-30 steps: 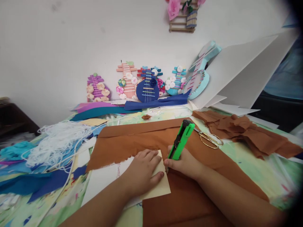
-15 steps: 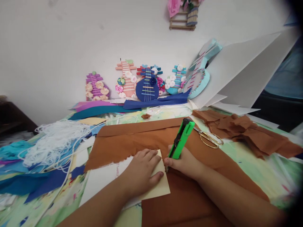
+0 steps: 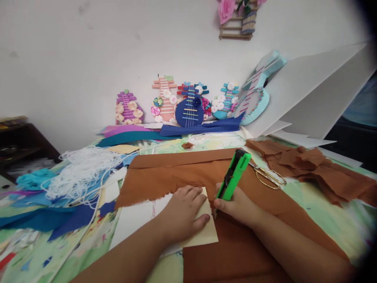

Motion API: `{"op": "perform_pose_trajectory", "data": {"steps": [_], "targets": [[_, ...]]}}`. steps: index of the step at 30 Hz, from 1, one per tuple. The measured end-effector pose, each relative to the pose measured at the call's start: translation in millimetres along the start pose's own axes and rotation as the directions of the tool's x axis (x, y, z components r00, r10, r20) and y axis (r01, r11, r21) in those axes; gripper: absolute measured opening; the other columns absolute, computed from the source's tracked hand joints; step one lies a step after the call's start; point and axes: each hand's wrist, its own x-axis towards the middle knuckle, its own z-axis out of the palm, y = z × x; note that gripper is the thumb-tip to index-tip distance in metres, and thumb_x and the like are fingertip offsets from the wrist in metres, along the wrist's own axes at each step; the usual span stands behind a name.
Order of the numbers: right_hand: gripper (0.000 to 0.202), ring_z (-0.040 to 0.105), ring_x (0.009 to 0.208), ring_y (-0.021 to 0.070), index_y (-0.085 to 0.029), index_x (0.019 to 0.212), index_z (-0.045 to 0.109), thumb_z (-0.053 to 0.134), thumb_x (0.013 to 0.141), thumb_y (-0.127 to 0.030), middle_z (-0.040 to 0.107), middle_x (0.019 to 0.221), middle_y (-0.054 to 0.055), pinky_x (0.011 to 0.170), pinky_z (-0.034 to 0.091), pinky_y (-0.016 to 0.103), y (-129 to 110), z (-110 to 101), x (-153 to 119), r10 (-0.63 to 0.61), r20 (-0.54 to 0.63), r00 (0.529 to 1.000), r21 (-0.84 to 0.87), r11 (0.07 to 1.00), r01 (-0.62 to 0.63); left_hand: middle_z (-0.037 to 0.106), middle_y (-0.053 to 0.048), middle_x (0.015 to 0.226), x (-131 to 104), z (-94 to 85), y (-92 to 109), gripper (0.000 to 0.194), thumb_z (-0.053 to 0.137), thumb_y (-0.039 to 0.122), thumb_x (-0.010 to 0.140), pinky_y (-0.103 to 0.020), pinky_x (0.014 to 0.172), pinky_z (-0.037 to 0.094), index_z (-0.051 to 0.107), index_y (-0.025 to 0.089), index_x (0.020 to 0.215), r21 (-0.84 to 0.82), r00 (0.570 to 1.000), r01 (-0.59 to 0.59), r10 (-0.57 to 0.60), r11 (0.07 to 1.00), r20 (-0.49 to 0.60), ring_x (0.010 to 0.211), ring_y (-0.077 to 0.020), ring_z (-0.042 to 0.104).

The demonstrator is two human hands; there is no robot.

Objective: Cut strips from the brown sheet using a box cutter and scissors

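Note:
My left hand (image 3: 186,212) lies flat with fingers spread on a cream piece of card (image 3: 207,234), pressing it over a white sheet (image 3: 132,224). My right hand (image 3: 235,206) is closed around a green utility knife (image 3: 235,177) with black parts, held upright and tilted to the right. Its lower tip meets the brown cloth (image 3: 224,251) just beside the card's right edge. Ragged brown cloth edge shows along the top of the white sheet. Gold-handled scissors (image 3: 269,177) lie on the cloth to the right of the knife, their blades partly hidden behind it.
Crumpled brown cloth (image 3: 309,165) lies at right. A tangle of white cord (image 3: 85,169) and blue fabric scraps (image 3: 38,220) cover the left. Several small decorated lute-shaped crafts, one dark blue (image 3: 189,112), stand along the wall. White boards (image 3: 312,90) lean at the right.
The camera view has turned slightly left, so everything appears further right. Both hands keep about the same places on the card and knife.

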Motion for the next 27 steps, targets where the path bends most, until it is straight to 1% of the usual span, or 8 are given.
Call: {"op": "perform_pose_trajectory", "data": {"steps": [5,9,12,16,18,20,24,27], "targets": [[0.048,0.036,0.050,0.0080,-0.018,0.059,0.034,0.059,0.060,-0.059,0.035,0.054,-0.005,0.044,0.029,0.020,-1.3,-0.3,0.0,-0.003,0.000,1.000,-0.048,0.999,0.003,0.046,-0.007,0.120,-0.8,-1.4,0.7,0.032,0.048,0.037,0.080,-0.041,0.091,0.030,0.049,0.019,0.107,-0.018,1.000,0.006,-0.006,1.000,0.000,0.108,-0.0258,0.038],[0.043,0.029,0.049,0.0066,-0.018,0.057,0.031,0.058,0.065,-0.051,0.029,0.054,-0.006,0.043,0.024,0.019,-3.5,1.3,-0.5,-0.015,-0.004,1.000,-0.145,0.989,0.014,0.046,-0.006,0.119,-0.5,0.0,-0.3,0.032,0.048,0.037,0.079,-0.041,0.090,0.030,0.049,0.020,0.106,-0.030,1.000,0.002,-0.002,1.000,-0.003,0.107,-0.0258,0.038],[0.036,0.028,0.050,0.0066,-0.018,0.058,0.032,0.054,0.070,-0.043,0.030,0.054,-0.006,0.044,0.025,0.019,-6.4,3.3,-1.4,-0.024,0.017,1.000,-0.215,0.976,0.027,0.046,-0.006,0.118,0.3,1.3,-0.8,0.031,0.047,0.038,0.080,-0.041,0.089,0.031,0.050,0.020,0.105,-0.033,1.000,0.003,-0.003,0.999,-0.010,0.106,-0.0260,0.038],[0.031,0.031,0.051,0.0073,-0.018,0.059,0.034,0.057,0.068,-0.037,0.032,0.054,-0.006,0.045,0.027,0.019,-8.3,3.9,-1.2,0.010,0.032,0.999,-0.276,0.961,0.000,0.046,-0.006,0.117,1.1,1.5,-0.2,0.026,0.045,0.037,0.081,-0.041,0.087,0.032,0.051,0.020,0.100,-0.032,1.000,0.018,-0.018,0.999,-0.019,0.104,-0.0259,0.039],[0.033,0.032,0.051,0.0077,-0.018,0.058,0.034,0.059,0.066,-0.039,0.032,0.054,-0.005,0.046,0.027,0.019,-7.2,2.7,-0.1,0.027,0.030,0.999,-0.252,0.968,-0.019,0.046,-0.006,0.117,0.9,1.2,0.0,0.026,0.045,0.037,0.081,-0.041,0.087,0.032,0.051,0.020,0.100,-0.033,1.000,0.012,-0.013,0.999,-0.015,0.104,-0.0259,0.039],[0.038,0.031,0.052,0.0079,-0.018,0.057,0.033,0.060,0.063,-0.045,0.031,0.054,-0.005,0.046,0.027,0.019,-5.4,1.0,1.2,0.027,0.011,1.000,-0.187,0.982,-0.025,0.046,-0.006,0.118,0.6,1.1,0.0,0.028,0.047,0.037,0.080,-0.041,0.088,0.032,0.051,0.020,0.102,-0.032,1.000,0.006,-0.007,0.999,-0.011,0.105,-0.0259,0.039],[0.047,0.029,0.051,0.0078,-0.019,0.056,0.030,0.055,0.063,-0.058,0.028,0.055,-0.006,0.046,0.026,0.020,-3.4,-1.6,2.5,0.011,-0.033,0.999,-0.056,0.998,-0.013,0.045,-0.007,0.120,0.6,1.2,0.0,0.034,0.048,0.037,0.080,-0.042,0.089,0.031,0.048,0.019,0.109,-0.015,1.000,0.012,-0.012,1.000,-0.006,0.107,-0.0260,0.037],[0.049,0.030,0.051,0.0080,-0.018,0.057,0.033,0.055,0.062,-0.061,0.029,0.055,-0.005,0.046,0.027,0.020,-4.0,-1.6,2.2,0.011,-0.014,1.000,-0.013,1.000,-0.011,0.045,-0.007,0.121,0.7,1.1,0.6,0.035,0.048,0.037,0.080,-0.042,0.090,0.031,0.048,0.019,0.110,-0.011,1.000,0.019,-0.019,1.000,-0.002,0.107,-0.0262,0.036]]}}
